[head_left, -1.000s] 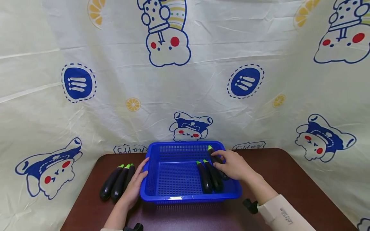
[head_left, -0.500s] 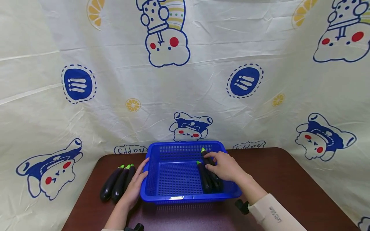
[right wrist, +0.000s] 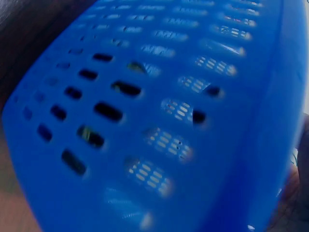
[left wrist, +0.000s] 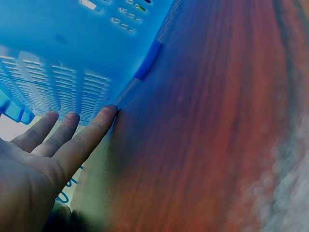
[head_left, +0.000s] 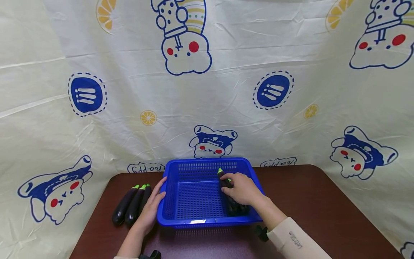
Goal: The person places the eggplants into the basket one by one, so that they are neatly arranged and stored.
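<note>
A blue plastic basket (head_left: 198, 221) with slotted walls stands on the table. Inside, at its right part, my right hand (head_left: 243, 190) grips a dark purple eggplant (head_left: 223, 177) with a green stem. Other eggplants (head_left: 235, 209) lie beneath it, mostly covered by the hand and the held one. My left hand (head_left: 151, 209) touches the basket's left outer side; its straight fingers (left wrist: 82, 145) show against the wall in the left wrist view. The right wrist view is filled by the slotted basket wall (right wrist: 231, 159), with dark shapes behind the slots.
Left of the basket, beside my left hand, several eggplants (head_left: 124, 207) lie side by side on the dark brown table (head_left: 300, 201). A white printed sheet (head_left: 233, 97) hangs right behind the table's far edge.
My right hand has moved left inside the basket with the eggplant, from the right wall to over the eggplants lying there. The left hand and basket look still.
</note>
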A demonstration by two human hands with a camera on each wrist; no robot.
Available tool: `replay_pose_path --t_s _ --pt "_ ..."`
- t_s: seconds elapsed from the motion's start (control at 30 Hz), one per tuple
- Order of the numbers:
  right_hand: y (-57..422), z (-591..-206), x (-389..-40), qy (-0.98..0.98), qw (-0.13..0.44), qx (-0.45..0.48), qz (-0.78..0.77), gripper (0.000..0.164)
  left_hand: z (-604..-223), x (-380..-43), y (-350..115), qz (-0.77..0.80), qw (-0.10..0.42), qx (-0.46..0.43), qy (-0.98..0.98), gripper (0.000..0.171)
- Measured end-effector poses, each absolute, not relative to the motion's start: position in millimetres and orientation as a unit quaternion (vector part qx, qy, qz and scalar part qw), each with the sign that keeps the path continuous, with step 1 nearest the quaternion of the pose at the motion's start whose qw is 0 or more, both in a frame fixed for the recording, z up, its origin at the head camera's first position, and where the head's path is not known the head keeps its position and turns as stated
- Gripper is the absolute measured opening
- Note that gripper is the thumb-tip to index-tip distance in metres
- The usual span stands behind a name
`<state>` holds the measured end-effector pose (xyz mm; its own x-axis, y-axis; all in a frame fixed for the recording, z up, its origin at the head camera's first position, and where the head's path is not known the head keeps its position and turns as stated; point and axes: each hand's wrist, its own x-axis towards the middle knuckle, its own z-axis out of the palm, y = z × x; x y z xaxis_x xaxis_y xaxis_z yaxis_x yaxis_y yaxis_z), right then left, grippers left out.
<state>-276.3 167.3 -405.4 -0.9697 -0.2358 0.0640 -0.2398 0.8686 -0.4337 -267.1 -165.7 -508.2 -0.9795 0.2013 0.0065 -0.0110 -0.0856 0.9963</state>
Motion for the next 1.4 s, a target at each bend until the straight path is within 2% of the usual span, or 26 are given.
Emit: replay_pose_path --t_s 0.33,1.4 --pt "150 -414 -275 -0.967 0.003 0.111 0.230 0.027 -507 -266 -165 0.728 0.075 0.064 0.678 0.051" --pt "119 -456 -289 -0.986 0.011 0.076 0.148 0.032 -507 -267 -165 0.729 0.071 0.073 0.677 0.051"
